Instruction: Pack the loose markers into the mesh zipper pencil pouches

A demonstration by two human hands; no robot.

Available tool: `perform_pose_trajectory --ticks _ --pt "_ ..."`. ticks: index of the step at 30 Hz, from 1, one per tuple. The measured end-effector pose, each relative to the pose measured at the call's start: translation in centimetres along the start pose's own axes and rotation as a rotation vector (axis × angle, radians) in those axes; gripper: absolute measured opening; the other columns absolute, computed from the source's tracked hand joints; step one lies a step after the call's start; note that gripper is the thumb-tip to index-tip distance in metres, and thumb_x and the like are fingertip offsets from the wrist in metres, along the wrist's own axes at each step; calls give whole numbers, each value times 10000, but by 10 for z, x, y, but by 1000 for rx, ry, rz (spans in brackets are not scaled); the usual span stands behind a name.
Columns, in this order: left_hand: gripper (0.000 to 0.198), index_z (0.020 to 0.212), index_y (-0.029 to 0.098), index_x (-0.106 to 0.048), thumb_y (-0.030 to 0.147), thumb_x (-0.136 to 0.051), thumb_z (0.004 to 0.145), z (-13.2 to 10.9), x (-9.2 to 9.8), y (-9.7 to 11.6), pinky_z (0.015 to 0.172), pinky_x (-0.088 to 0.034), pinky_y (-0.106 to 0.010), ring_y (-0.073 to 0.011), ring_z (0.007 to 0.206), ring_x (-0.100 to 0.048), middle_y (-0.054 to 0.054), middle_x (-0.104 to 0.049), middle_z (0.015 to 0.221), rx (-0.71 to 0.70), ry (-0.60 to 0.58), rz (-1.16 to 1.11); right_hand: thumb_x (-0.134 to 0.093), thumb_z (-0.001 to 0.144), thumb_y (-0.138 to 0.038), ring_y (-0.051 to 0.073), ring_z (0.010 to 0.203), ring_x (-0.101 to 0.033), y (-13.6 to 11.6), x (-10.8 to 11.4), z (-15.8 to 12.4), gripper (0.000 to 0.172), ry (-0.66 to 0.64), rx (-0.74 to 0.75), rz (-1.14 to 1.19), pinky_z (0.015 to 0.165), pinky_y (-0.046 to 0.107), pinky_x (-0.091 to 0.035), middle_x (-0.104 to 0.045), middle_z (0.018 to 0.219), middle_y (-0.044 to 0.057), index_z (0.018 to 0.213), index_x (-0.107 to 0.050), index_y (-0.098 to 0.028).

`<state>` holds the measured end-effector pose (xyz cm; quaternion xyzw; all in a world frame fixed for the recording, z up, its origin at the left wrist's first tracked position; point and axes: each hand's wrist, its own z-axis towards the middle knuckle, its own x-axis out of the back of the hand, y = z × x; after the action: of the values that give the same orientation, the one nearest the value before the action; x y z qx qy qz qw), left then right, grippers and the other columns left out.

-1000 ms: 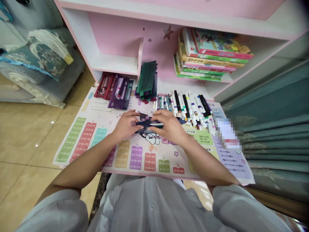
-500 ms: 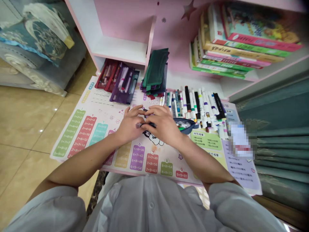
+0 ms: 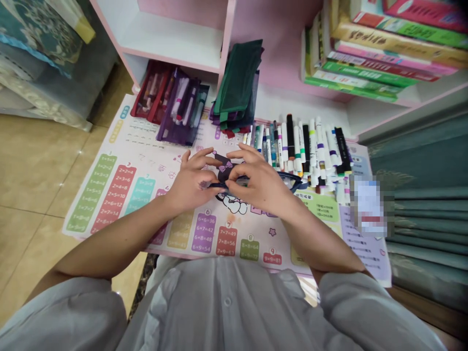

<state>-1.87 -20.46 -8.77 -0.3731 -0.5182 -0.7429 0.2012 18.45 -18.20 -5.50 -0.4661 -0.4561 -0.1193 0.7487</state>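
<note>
Left hand (image 3: 190, 183), bare, at centre of desk: thumb + index pinched tight on left end of the dark blue soft pouch w/ see-through side (image 3: 300, 185); other fingers spread loosely toward far side. Right hand (image 3: 259, 183), also bare, lay just beside it, thumb + index closed on same pouch, remaining fingers raised + apart. Hands nearly met at tips. Pouch ran left to right under right hand, mostly hidden; its right end poked out, touching or v. near the markers (couldn't tell which).

Pouch sat over white paper desk mat w/ coloured times-table columns (image 3: 146, 158), near a printed cartoon fig.

Far left on mat: red mesh pouches w/ pens inside (image 3: 146, 92), beside them a purple mesh pouch w/ pens inside (image 3: 171, 122). Far centre: stack of flat dark green mesh pouches (image 3: 239, 73), purple + red edges showing beneath. Right of centre: heap of white and black capped markers (image 3: 314, 146), roughly side by side, a few crossing at near edge.

Far right, on pink-and-white shelf unit (image 3: 171, 39): stack of multicoloured paper books (image 3: 373, 68). Right edge of mat: pale rectangular obj., blurred (image 3: 369, 207), next to teal pleated curtain (image 3: 424, 204).
</note>
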Motion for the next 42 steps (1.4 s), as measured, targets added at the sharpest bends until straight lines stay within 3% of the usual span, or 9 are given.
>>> perform_pose_trajectory --ticks 5,26,35,42 --pt "251 660 232 -703 431 -795 781 -1 0 1 1210 -154 -578 -320 1393 -448 -3 -696 1169 -12 3 -11 -608 863 -233 329 1420 -412 2 2 -3 204 -10 1 9 1185 574 -337 -618 1250 63 669 -667 -208" --pt "266 669 229 -699 453 -791 778 -2 -1 3 1197 -154 -628 -332 1384 -455 -11 -704 1170 50 -42 -105 -653 818 -215 337 1445 -389 2 8 -8 180 -66 -121 125 1178 567 -345 -642 1285 22 642 -690 -225" --pt "280 741 293 -750 541 -685 855 0 7 -3 1224 -14 -595 -319 1462 -360 -1 -645 1322 -169 -63 -7 -653 798 -195 325 1451 -392 2 9 -9 175 -37 -163 153 1181 548 -347 -651 1299 23 629 -681 -231" --pt "301 762 313 -757 534 -614 907 0 8 -4 1227 17 -581 -303 1476 -338 4 -665 1275 -214 -66 -8 -640 824 -201 321 1449 -391 1 11 -11 212 -51 -129 148 1183 546 -343 -655 1278 23 617 -676 -227"
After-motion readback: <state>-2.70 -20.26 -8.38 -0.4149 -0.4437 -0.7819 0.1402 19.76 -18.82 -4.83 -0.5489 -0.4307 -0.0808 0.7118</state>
